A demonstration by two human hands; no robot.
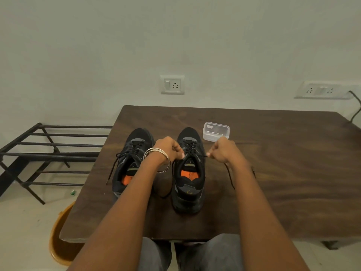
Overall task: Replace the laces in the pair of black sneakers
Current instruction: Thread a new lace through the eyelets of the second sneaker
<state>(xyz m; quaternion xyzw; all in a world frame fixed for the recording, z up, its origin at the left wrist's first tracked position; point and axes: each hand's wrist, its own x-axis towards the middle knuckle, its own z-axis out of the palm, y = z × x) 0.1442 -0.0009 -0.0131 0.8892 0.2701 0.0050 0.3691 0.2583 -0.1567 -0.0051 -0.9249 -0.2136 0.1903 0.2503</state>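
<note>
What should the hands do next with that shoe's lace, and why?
Probably pull the lace out of the top eyelets of the right sneaker. Both hands are at its top eyelets: the right hand pinches the lace end, the left hand grips at the shoe's other side. The lace is untied but threaded, and old laces must come out before new ones go in.

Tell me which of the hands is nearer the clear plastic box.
Right. The right hand sits just in front of the clear plastic box, pinching a lace end; the left hand is farther left, between the two sneakers.
</note>
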